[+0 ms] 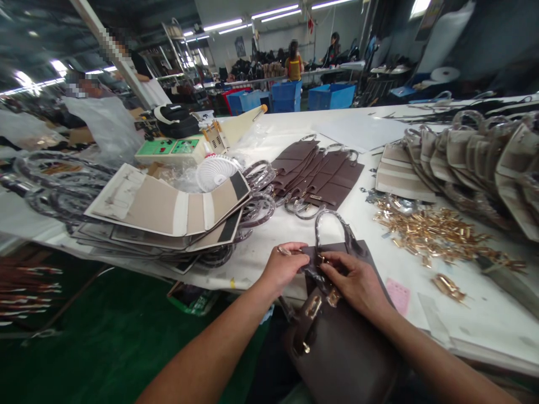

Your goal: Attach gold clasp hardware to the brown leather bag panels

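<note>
A dark brown leather bag piece (349, 348) hangs over the table's front edge toward my lap, with a plastic-wrapped handle loop (332, 216) rising at its top. My left hand (286, 266) pinches the piece's upper left edge, its fingers closed. Just to the right, my right hand (353, 278) has thumb and fingertips together at the handle's base, on something small that I cannot make out. Gold hardware and a strap with a gold clasp (306, 348) lie on the leather below my hands.
Gold metal fittings (438, 233) are heaped at right, near a pink slip (398, 296). Beige-lined panels are stacked at left (164, 207) and right (471, 157). Brown panels (320, 171) lie behind, beside a white fan (217, 171). People are in the background.
</note>
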The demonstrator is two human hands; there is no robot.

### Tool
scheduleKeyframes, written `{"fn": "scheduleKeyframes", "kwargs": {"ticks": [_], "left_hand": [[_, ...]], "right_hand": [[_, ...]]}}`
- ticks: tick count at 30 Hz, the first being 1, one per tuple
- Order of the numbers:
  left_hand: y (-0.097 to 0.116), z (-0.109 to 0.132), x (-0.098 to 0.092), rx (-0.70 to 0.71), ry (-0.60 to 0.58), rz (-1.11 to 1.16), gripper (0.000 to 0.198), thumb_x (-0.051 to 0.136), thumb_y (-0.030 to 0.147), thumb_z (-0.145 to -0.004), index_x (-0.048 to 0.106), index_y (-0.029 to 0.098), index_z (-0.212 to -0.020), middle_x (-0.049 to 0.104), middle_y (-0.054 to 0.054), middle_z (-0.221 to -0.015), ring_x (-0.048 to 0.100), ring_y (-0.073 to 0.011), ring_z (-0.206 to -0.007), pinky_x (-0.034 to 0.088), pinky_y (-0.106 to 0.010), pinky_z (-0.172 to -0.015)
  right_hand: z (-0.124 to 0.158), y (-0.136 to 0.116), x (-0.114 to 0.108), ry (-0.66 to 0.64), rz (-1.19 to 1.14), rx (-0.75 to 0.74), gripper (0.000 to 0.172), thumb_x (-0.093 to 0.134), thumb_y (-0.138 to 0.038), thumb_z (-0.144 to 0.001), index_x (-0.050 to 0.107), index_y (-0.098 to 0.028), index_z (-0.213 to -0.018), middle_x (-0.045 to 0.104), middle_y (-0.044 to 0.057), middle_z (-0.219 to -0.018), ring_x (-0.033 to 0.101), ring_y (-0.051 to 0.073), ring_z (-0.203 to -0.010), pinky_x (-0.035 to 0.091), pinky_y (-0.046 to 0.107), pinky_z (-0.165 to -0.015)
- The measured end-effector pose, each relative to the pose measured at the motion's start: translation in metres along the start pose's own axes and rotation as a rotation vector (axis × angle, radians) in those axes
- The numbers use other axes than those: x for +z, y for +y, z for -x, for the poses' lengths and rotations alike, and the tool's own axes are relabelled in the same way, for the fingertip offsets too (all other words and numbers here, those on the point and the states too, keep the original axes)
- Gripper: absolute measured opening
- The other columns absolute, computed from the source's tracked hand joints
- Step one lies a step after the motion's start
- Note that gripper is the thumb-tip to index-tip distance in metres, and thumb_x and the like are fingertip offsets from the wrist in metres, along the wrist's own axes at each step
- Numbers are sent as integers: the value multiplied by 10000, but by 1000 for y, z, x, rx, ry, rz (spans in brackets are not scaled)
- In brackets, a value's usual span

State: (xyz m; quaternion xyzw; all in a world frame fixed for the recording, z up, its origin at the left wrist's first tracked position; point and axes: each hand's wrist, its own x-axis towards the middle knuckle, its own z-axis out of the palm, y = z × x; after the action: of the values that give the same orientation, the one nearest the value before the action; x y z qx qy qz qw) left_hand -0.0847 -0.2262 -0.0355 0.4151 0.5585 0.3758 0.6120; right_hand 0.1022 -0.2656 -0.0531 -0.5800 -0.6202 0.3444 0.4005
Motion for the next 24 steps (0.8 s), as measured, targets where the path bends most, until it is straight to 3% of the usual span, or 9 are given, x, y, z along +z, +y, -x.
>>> {"fn": "scheduleKeyframes", "kwargs": {"ticks": [4,12,24], "left_hand": [[5,7,3,-1,-10,18,290,712,178,-657,798,132,-931,691,-13,-692,593,-112,-575,441,-207,-513],[12,15,12,37,-73,71,282,751,202,-629,808,135,-897,715,-18,-715,615,-121,-581,482,-218,-520],[17,21,24,22,-28,92,266,753,201,-648,814,131,-897,724,-31,-716,636,-123,-601,512,-215,-561]], "right_hand": [[2,-9,-1,-2,16,7,273,671,-409,-868,788,-226,-1033,767,27,-803,708,214,-705,547,329,-666],[7,-10,-6,-1,-46,112,312,678,-459,-863,754,-221,-1050,771,30,-813,721,223,-713,547,334,-657],[12,-16,-11,31,58,-79,151,660,-338,-899,720,-236,-993,714,-15,-741,668,174,-647,516,279,-620]]}}
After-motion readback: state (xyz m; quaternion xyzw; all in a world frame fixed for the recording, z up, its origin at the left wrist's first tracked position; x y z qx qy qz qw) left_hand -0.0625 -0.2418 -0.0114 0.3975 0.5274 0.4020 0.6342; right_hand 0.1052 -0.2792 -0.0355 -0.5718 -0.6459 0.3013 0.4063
